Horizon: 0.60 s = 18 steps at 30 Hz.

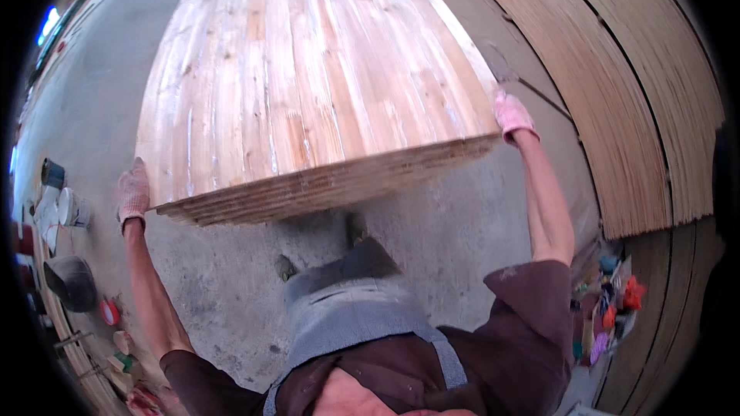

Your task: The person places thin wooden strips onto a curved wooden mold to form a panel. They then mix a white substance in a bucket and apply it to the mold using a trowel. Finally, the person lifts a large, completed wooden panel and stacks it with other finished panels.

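Observation:
A wide edge-glued wood panel (308, 85), pale with long strips and glossy streaks along its joints, lies on top of a stack of similar panels (331, 191) in front of me. My left hand (133, 191), in a pinkish knit work glove, is at the panel's near left corner and closed round its side edge. At the near right corner my right hand (512, 115), gloved the same way, grips the opposite edge. The panel hides part of the fingers of both hands.
Tall stacks of thin boards (593, 92) line the right side. A bin of colourful odds and ends (605, 308) stands near my right elbow. To the left, a white bucket (73, 208) and a dark container (71, 283) sit on the concrete floor (208, 285).

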Available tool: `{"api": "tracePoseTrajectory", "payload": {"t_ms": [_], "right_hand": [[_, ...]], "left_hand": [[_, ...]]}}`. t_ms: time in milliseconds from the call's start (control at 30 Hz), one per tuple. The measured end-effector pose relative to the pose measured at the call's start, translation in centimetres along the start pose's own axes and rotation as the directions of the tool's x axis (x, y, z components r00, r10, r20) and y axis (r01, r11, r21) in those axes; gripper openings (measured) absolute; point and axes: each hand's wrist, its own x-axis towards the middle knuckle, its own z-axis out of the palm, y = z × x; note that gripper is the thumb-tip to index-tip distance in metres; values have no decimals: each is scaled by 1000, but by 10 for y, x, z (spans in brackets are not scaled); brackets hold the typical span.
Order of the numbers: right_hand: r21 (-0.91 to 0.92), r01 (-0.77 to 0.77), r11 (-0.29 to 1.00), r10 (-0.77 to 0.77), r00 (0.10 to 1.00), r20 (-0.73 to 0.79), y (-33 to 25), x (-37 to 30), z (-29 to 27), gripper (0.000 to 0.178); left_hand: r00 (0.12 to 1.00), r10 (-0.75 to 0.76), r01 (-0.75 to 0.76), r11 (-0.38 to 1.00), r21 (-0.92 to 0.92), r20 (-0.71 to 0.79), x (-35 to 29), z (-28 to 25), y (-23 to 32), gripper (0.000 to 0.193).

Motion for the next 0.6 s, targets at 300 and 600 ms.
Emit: {"api": "tracePoseTrajectory", "payload": {"t_ms": [300, 600], "right_hand": [[-305, 305, 902, -325, 945, -16, 22, 0, 20, 41], [98, -12, 995, 14, 1000, -18, 42, 37, 36, 75]], "left_hand": [[996, -60, 60, 998, 1, 62, -39, -72, 57, 38], [888, -435, 457, 790, -408, 153, -69, -97, 90, 56]]}}
